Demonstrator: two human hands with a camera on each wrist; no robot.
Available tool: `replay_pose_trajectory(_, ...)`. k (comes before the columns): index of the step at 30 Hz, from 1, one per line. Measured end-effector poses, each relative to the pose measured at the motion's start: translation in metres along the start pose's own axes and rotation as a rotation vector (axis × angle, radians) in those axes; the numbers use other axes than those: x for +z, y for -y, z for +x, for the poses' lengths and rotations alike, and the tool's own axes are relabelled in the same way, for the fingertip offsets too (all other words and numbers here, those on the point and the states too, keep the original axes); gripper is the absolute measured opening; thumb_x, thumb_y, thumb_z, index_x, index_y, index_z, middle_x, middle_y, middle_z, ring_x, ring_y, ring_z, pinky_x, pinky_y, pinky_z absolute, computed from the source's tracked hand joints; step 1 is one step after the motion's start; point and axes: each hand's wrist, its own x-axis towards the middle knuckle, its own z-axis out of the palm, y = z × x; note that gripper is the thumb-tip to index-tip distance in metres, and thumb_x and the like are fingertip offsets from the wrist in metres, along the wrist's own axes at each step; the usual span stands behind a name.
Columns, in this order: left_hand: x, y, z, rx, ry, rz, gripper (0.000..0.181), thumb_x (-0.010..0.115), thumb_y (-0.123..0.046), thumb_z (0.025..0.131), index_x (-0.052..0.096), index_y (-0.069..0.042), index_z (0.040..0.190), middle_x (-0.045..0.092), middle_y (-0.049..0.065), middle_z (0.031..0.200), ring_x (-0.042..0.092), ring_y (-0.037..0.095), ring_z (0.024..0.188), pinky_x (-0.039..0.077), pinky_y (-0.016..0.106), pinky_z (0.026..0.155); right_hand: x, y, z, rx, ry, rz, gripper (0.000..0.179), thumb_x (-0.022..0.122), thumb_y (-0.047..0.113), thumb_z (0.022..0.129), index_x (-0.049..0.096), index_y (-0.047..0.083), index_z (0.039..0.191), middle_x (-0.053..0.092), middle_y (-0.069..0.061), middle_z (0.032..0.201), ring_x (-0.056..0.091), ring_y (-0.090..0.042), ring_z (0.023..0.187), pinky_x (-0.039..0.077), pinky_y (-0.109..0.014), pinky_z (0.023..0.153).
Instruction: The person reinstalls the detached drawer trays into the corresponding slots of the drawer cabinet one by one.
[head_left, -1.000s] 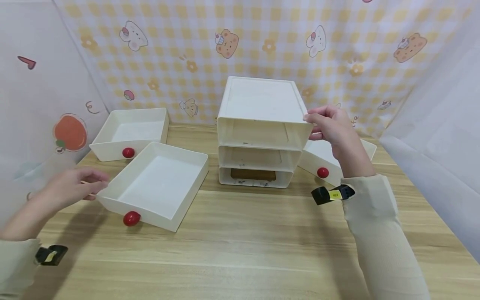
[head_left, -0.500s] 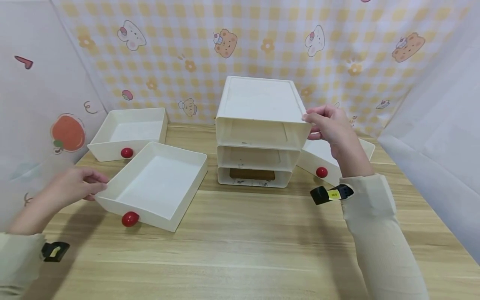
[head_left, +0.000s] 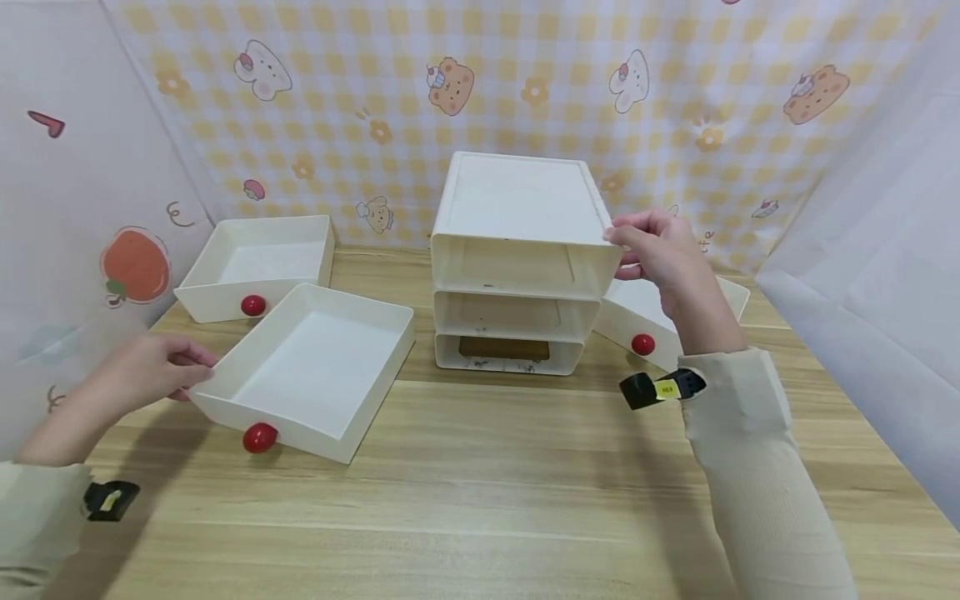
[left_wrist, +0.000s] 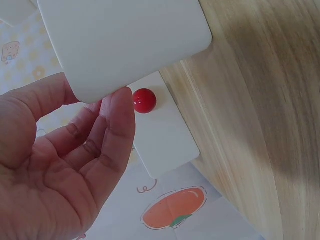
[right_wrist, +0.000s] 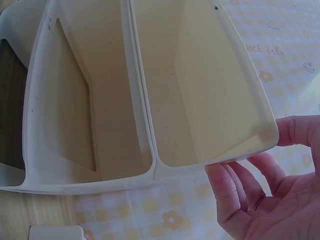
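Observation:
In the head view, a white three-slot cabinet [head_left: 525, 196] stands upright on the wooden table, its slots facing front without drawers. My right hand [head_left: 660, 258] pinches its top front right corner, thumb on top and fingers along the side; the right wrist view shows the cabinet [right_wrist: 215, 90] in that grip. At left, my left hand [head_left: 142, 379] grips the left corner of a white drawer [head_left: 375, 396] with a red round knob [head_left: 260, 437]. In the left wrist view, thumb and fingers lie on either side of that drawer [left_wrist: 130, 40] at its corner.
A second white drawer [head_left: 262, 258] with a red knob sits behind the gripped one. A third drawer [head_left: 637, 325] rests right of the cabinet, partly covered by my right arm. A checked cloth [head_left: 510, 83] hangs behind the table [head_left: 487, 483].
My left fingers have drawn together on the drawer's left corner. The right hand keeps its grip on the cabinet, and the drawers and cabinet look unmoved.

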Motion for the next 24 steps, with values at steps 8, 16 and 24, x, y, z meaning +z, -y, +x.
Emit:
replay_pose_trajectory(8, 0.000, 0.001, 0.002, 0.011, 0.013, 0.007, 0.029, 0.060, -0.009, 0.086, 0.058, 0.015, 0.102, 0.064, 0.020, 0.086, 0.060, 0.019, 0.070, 0.056, 0.033, 0.059, 0.000, 0.000, 0.001, -0.003, 0.002, 0.013, 0.017, 0.056, 0.021, 0.089, 0.054, 0.008, 0.100, 0.053, 0.003, 0.094, 0.061, -0.005, 0.065, 0.054, -0.017, 0.062)
replay_pose_trajectory(16, -0.002, 0.000, 0.008, 0.004, 0.050, 0.022, 0.035, 0.060, -0.014, 0.086, 0.055, 0.015, 0.105, 0.064, 0.019, 0.086, 0.060, 0.018, 0.070, 0.056, 0.036, 0.061, 0.001, 0.000, 0.001, -0.002, 0.000, 0.024, 0.017, 0.056, 0.021, 0.089, 0.054, 0.008, 0.099, 0.054, 0.004, 0.093, 0.061, -0.005, 0.064, 0.053, -0.017, 0.061)
replay_pose_trajectory(24, -0.002, -0.003, 0.018, 0.004, 0.057, 0.057, 0.036, 0.059, -0.017, 0.087, 0.056, 0.014, 0.106, 0.064, 0.020, 0.088, 0.058, 0.018, 0.072, 0.055, 0.036, 0.061, 0.001, -0.001, 0.000, -0.001, -0.004, 0.024, 0.015, 0.056, 0.019, 0.089, 0.053, 0.007, 0.099, 0.054, 0.004, 0.091, 0.060, -0.005, 0.064, 0.054, -0.017, 0.061)
